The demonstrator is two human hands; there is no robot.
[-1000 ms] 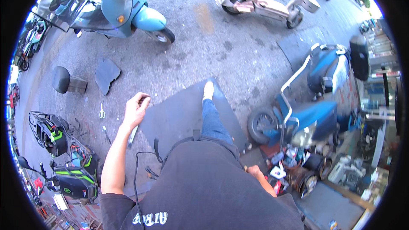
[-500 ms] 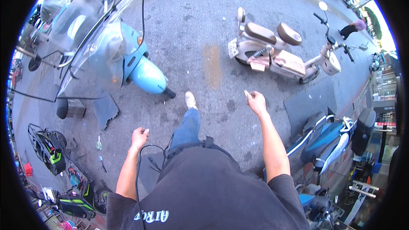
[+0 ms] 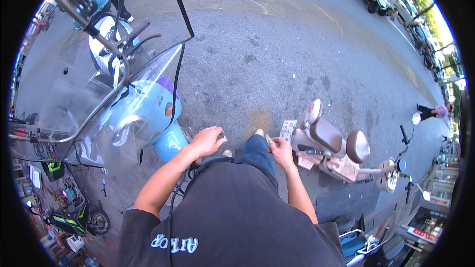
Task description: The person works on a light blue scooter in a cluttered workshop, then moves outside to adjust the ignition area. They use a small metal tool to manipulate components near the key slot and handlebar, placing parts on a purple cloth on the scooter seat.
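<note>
Left hand [image 3: 207, 141] curls loosely round small dark object [image 3: 222, 137], fingers partly closed. Right hand [image 3: 282, 152] pinches thin pale stick-like item [image 3: 269, 140] at fingertips, above knees. Both items likely light, rigid; fingertip pinch suits. Blue scooter [image 3: 148, 118] at left, beige scooter [image 3: 341, 155] at right.

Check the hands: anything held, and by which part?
Left hand pinches a small dark object at its fingertips; what it is cannot be told. Right hand grips a thin stick-like item by its lower end.

You cannot tell what your left hand [image 3: 207, 141] pinches; it is too small. Your torso hides your legs, and the windshield [image 3: 106, 94] blurs the blue scooter [image 3: 158, 118].
</note>
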